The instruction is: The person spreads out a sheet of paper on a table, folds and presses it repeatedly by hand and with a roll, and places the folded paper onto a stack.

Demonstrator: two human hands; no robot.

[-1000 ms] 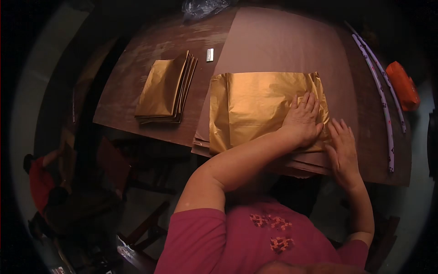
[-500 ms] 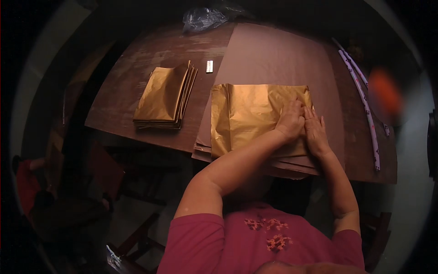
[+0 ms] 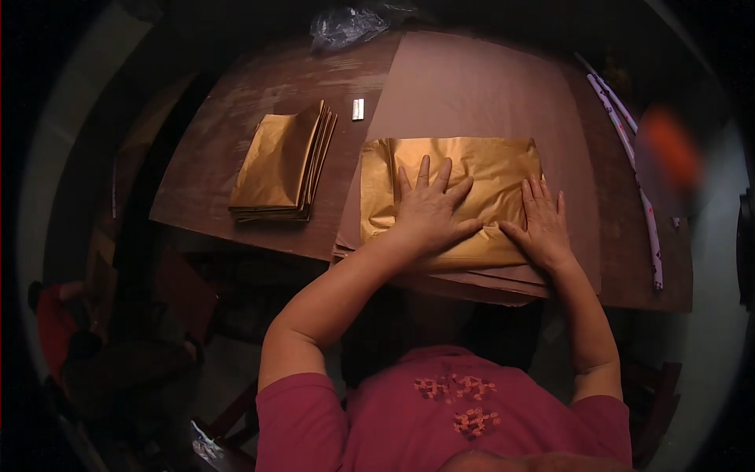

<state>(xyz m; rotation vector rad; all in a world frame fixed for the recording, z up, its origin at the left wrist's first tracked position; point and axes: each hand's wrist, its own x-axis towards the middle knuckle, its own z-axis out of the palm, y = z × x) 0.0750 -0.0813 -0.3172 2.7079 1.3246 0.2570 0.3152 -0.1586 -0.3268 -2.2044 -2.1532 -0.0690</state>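
A: How does the gold sheet (image 3: 497, 164) look?
B: Shiny, wrinkled, roughly rectangular, wider than deep. Upright crease near its nine o'clock edge; puckers between the hands. It lies flat on a brown board (image 3: 484, 86), close to the near edge. Clock centred on the sheet, twelve pointing away from the wearer.
A: Hands?
B: Left hand (image 3: 431, 208) on the sheet, just towards nine from its middle, palm down, fingers fanned wide. Right hand (image 3: 544, 228) at the three o'clock edge, fingers extended, mostly side by side, thumb out towards nine. (Cannot tell how hard either one presses.)
A: Changed since half a second ago?
B: Yes. Then both hands met near the three o'clock edge; now the left is well apart from the right, over towards nine. More rumples show near the right hand. Sheet sits in about the same spot on the board.
A: Surface and room?
B: Dark, scuffed wooden table (image 3: 208, 177). Gold stack (image 3: 271, 161) between nine and ten; small pale object (image 3: 359, 109) towards half past ten; clear plastic (image 3: 344, 28) at eleven. Slim purple tubes (image 3: 652, 236) from two to three; an orange item (image 3: 670, 148) beyond, blurred. Dim room; a person in red (image 3: 55, 326) between eight and nine.
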